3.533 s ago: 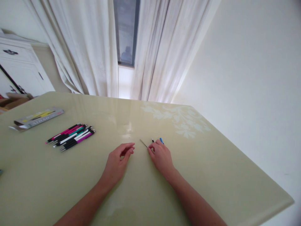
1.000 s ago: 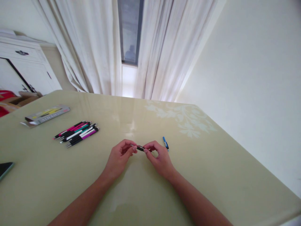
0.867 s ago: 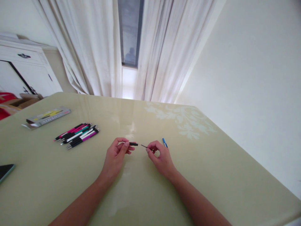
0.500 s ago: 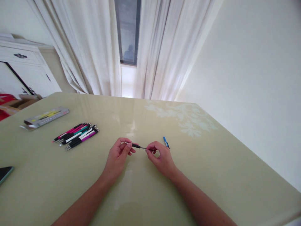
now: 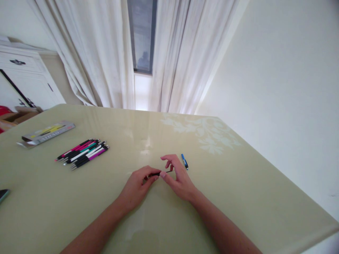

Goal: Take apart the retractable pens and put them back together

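My left hand [image 5: 139, 185] is closed, its thumb and fingers pinching the black front section of a pen [image 5: 155, 174] low over the table. A thin dark refill [image 5: 168, 171] points out of that section to the right. My right hand [image 5: 178, 180] is open around the refill, fingers apart from the thumb. The right thumb tip lies close to the pen section; whether they touch I cannot tell. Just beyond my right hand lies a blue pen barrel [image 5: 183, 157] with a black end and clip.
Several pens [image 5: 84, 152] with pink, green, white and purple barrels lie in a pile on the glossy table [image 5: 225, 197]. Behind them is an opened grey and yellow box [image 5: 49, 134]. A phone's corner [image 5: 3, 194] shows at the left edge. Curtains [image 5: 106, 53] hang beyond the table.
My left hand has turned over and moved slightly right and down with the pen section. My right hand has let go of the refill and spread its fingers.
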`<state>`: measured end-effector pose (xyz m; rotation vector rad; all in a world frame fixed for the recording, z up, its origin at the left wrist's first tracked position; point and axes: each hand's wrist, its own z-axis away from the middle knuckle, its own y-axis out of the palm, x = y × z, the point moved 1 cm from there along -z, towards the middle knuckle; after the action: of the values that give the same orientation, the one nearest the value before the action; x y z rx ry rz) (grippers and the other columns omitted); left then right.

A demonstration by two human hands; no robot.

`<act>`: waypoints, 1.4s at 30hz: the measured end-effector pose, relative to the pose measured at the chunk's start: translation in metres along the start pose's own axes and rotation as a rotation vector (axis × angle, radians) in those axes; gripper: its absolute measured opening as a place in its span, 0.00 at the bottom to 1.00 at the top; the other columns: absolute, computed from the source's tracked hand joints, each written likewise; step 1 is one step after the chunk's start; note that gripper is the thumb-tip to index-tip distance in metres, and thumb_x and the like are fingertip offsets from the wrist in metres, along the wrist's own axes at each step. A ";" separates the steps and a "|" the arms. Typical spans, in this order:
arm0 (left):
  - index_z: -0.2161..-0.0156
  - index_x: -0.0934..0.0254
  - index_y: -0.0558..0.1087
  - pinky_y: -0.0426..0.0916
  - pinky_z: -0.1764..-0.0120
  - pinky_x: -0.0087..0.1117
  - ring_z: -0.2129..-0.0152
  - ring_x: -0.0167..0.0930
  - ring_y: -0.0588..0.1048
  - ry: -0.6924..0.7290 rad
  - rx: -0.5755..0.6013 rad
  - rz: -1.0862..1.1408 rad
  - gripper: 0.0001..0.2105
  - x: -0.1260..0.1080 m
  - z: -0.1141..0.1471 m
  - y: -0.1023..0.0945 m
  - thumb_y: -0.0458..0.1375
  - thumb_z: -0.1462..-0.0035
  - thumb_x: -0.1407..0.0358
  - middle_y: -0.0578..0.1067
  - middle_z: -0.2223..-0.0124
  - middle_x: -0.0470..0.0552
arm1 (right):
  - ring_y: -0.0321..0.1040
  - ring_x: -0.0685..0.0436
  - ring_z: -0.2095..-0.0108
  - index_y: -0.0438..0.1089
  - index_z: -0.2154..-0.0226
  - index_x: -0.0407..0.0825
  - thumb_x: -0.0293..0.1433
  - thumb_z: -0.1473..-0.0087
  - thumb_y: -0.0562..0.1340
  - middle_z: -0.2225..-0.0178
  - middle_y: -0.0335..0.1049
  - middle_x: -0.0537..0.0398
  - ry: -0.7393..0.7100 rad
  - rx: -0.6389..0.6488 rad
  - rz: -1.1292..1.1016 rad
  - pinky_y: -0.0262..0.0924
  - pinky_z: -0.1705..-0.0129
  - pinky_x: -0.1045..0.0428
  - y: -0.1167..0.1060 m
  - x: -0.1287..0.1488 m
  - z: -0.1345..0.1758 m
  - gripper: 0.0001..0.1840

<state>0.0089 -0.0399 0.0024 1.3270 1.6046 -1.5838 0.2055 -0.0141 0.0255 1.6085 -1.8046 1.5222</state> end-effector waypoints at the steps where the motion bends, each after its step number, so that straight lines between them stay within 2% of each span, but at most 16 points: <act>1: 0.53 0.56 0.79 0.70 0.57 0.33 0.60 0.33 0.78 -0.006 -0.021 -0.010 0.11 0.001 0.000 0.000 0.55 0.33 0.60 0.81 0.55 0.48 | 0.66 0.44 0.59 0.65 0.46 0.52 0.38 0.35 0.59 0.52 0.68 0.49 0.055 -0.070 0.027 0.65 0.56 0.48 -0.005 -0.006 -0.002 0.17; 4: 0.53 0.56 0.78 0.71 0.58 0.33 0.60 0.33 0.78 -0.045 -0.096 -0.013 0.12 0.005 -0.001 -0.001 0.55 0.33 0.59 0.81 0.54 0.48 | 0.67 0.42 0.62 0.69 0.52 0.50 0.42 0.36 0.59 0.57 0.70 0.47 0.258 -0.323 0.214 0.65 0.62 0.47 -0.023 -0.037 -0.007 0.15; 5: 0.53 0.56 0.78 0.71 0.58 0.34 0.61 0.33 0.78 -0.058 -0.120 -0.008 0.12 0.006 -0.001 -0.001 0.55 0.34 0.58 0.81 0.54 0.48 | 0.67 0.40 0.61 0.70 0.54 0.49 0.42 0.38 0.61 0.56 0.70 0.46 0.289 -0.353 0.308 0.65 0.60 0.46 -0.028 -0.049 -0.007 0.16; 7: 0.52 0.56 0.78 0.72 0.58 0.34 0.61 0.34 0.78 -0.082 -0.159 0.005 0.12 0.007 -0.001 -0.002 0.55 0.34 0.58 0.80 0.54 0.49 | 0.68 0.38 0.59 0.72 0.57 0.49 0.40 0.43 0.64 0.55 0.70 0.45 0.348 -0.358 0.448 0.65 0.56 0.42 -0.037 -0.069 -0.007 0.15; 10: 0.52 0.57 0.77 0.72 0.60 0.35 0.62 0.34 0.78 -0.114 -0.204 0.020 0.12 0.007 0.000 -0.004 0.55 0.35 0.57 0.80 0.54 0.50 | 0.69 0.37 0.59 0.73 0.64 0.49 0.36 0.44 0.65 0.59 0.71 0.47 0.388 -0.256 0.518 0.63 0.51 0.41 -0.040 -0.080 -0.006 0.08; 12: 0.52 0.58 0.77 0.73 0.60 0.35 0.62 0.35 0.78 -0.118 -0.229 0.020 0.13 0.006 0.000 -0.005 0.55 0.35 0.57 0.80 0.54 0.50 | 0.70 0.40 0.60 0.72 0.66 0.49 0.34 0.42 0.63 0.62 0.72 0.49 0.355 -0.172 0.434 0.63 0.52 0.43 -0.035 -0.073 -0.006 0.05; 16: 0.52 0.58 0.77 0.73 0.59 0.36 0.61 0.35 0.78 -0.100 -0.246 0.010 0.13 0.005 0.000 -0.005 0.54 0.35 0.58 0.79 0.53 0.52 | 0.72 0.45 0.61 0.69 0.61 0.51 0.36 0.37 0.60 0.63 0.75 0.54 0.242 -0.023 0.026 0.65 0.56 0.49 -0.020 -0.047 -0.008 0.06; 19: 0.52 0.59 0.77 0.73 0.59 0.36 0.60 0.36 0.78 -0.091 -0.254 0.006 0.13 0.006 -0.001 -0.004 0.54 0.35 0.58 0.79 0.53 0.52 | 0.72 0.45 0.59 0.68 0.59 0.51 0.38 0.36 0.60 0.61 0.74 0.54 0.182 -0.018 -0.141 0.65 0.56 0.51 -0.013 -0.034 -0.008 0.08; 24: 0.52 0.59 0.76 0.73 0.57 0.38 0.59 0.36 0.78 -0.080 -0.244 -0.002 0.13 0.008 -0.002 -0.004 0.53 0.34 0.58 0.79 0.53 0.53 | 0.71 0.46 0.59 0.69 0.60 0.50 0.36 0.36 0.61 0.61 0.73 0.53 0.123 -0.062 -0.128 0.65 0.55 0.50 -0.012 -0.031 -0.007 0.06; 30: 0.52 0.59 0.77 0.74 0.59 0.35 0.61 0.35 0.78 -0.063 -0.263 -0.038 0.12 0.007 -0.001 -0.006 0.55 0.34 0.59 0.79 0.53 0.52 | 0.71 0.45 0.60 0.70 0.58 0.50 0.36 0.35 0.61 0.61 0.74 0.53 0.063 -0.068 -0.040 0.66 0.55 0.49 -0.016 -0.030 -0.007 0.06; 33: 0.54 0.58 0.78 0.73 0.59 0.34 0.61 0.34 0.78 -0.040 -0.266 -0.055 0.11 0.007 -0.001 -0.006 0.56 0.35 0.60 0.79 0.55 0.51 | 0.70 0.43 0.58 0.73 0.60 0.51 0.35 0.35 0.62 0.61 0.75 0.51 -0.033 -0.009 0.083 0.65 0.54 0.47 -0.017 -0.026 -0.007 0.06; 36: 0.55 0.57 0.80 0.72 0.59 0.33 0.62 0.34 0.77 0.001 -0.188 -0.071 0.10 0.006 0.000 -0.005 0.58 0.36 0.59 0.80 0.58 0.49 | 0.70 0.42 0.58 0.75 0.60 0.52 0.35 0.34 0.61 0.63 0.76 0.51 -0.108 0.073 0.138 0.64 0.53 0.46 -0.016 -0.024 -0.006 0.06; 39: 0.55 0.56 0.80 0.71 0.59 0.33 0.62 0.33 0.77 0.007 -0.130 -0.084 0.11 0.005 0.000 -0.005 0.57 0.35 0.59 0.81 0.59 0.48 | 0.71 0.43 0.59 0.75 0.60 0.52 0.35 0.35 0.62 0.63 0.77 0.52 -0.109 0.094 0.113 0.65 0.54 0.47 -0.013 -0.022 -0.006 0.07; 42: 0.55 0.56 0.81 0.71 0.58 0.33 0.62 0.33 0.78 0.013 -0.133 -0.081 0.11 0.005 0.001 -0.007 0.57 0.35 0.59 0.81 0.59 0.48 | 0.73 0.45 0.61 0.76 0.60 0.51 0.37 0.36 0.64 0.62 0.78 0.53 -0.058 0.123 0.076 0.65 0.55 0.50 -0.012 -0.020 -0.005 0.07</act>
<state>0.0008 -0.0379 0.0006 1.2190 1.7599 -1.4889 0.2204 0.0033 0.0179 1.6737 -1.8548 1.6668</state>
